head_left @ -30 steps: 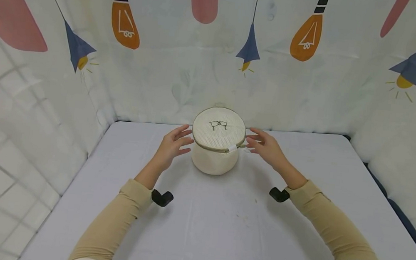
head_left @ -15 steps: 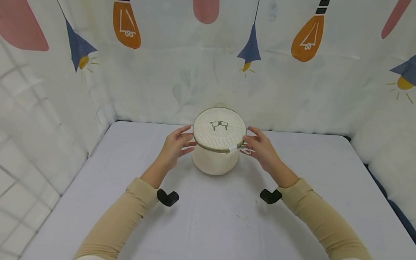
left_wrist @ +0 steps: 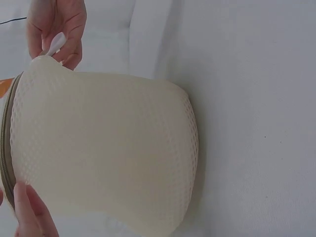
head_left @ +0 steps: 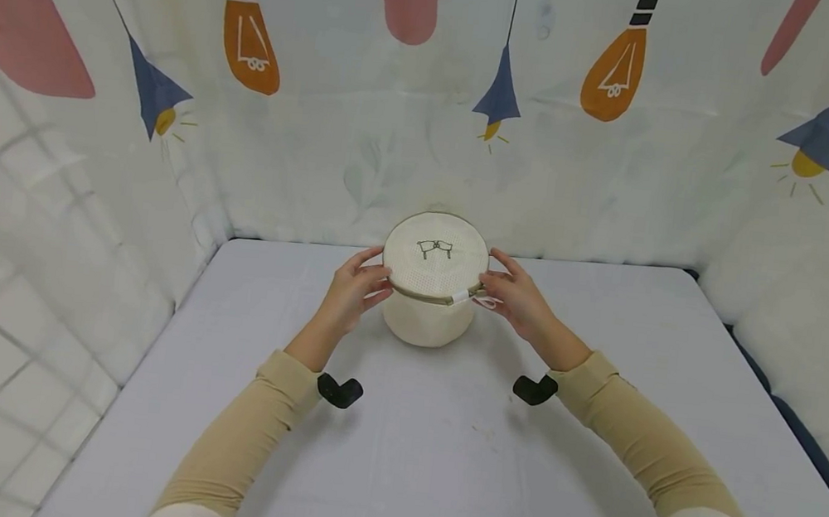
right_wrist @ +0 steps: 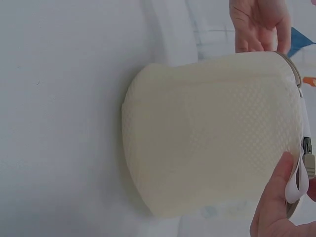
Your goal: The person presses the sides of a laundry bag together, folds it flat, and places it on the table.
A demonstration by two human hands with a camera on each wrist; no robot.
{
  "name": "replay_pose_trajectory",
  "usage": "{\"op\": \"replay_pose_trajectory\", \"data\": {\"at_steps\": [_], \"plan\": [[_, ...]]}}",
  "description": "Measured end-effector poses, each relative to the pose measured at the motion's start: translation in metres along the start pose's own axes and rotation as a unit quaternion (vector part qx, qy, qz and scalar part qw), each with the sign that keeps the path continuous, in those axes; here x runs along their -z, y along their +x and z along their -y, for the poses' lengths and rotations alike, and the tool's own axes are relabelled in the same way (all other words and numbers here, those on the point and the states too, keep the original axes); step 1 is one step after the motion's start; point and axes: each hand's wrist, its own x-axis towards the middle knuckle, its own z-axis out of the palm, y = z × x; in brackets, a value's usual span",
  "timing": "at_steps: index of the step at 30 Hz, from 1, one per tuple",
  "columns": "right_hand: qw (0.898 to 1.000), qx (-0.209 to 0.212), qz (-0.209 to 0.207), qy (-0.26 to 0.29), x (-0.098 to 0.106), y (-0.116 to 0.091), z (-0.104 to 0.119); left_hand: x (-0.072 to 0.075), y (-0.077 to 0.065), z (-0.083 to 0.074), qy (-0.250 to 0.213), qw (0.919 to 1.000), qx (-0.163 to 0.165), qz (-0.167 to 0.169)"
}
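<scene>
A cream mesh laundry bag [head_left: 426, 324], drum-shaped, stands upright near the far edge of the table. Its round zipped lid [head_left: 434, 269] faces up and bears a small dark line drawing. My left hand [head_left: 348, 292] holds the left side of the rim, thumb low on the mesh in the left wrist view. On the other side my right hand [head_left: 522, 304] pinches the rim beside a white loop [right_wrist: 294, 186]. The zipper slider [right_wrist: 308, 153] shows close above that thumb in the right wrist view. The lid hides what is inside.
A white cloth covers the table [head_left: 433, 452]. Right behind the bag rises a pale fabric wall [head_left: 303, 173] printed with lamps and bulbs, and more fabric walls stand at both sides. Each wrist carries a black camera mount [head_left: 339, 391].
Both hands have come inward from beside the bag and taken hold of its rim at left and right. The bag stands in nearly the same place.
</scene>
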Motion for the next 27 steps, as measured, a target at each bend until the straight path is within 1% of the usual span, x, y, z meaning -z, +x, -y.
{"op": "replay_pose_trajectory", "data": {"at_steps": [7,12,21,27], "plan": [[1.0,-0.005,0.015,-0.017,0.0008,0.0021,0.0002,-0.0016,0.0003,-0.0004,-0.009,0.9999,-0.002,0.011],[1.0,-0.012,0.016,-0.021,0.0006,0.0025,0.0009,-0.0025,-0.0009,-0.0004,-0.007,0.9998,-0.006,0.015],[0.999,-0.027,0.008,-0.027,-0.0021,0.0031,0.002,-0.0025,-0.001,-0.0001,-0.001,1.0,-0.002,0.009],[0.999,-0.023,0.013,-0.027,-0.0039,0.0032,0.0031,-0.0008,-0.0006,0.0005,0.003,1.0,-0.003,0.008]]}}
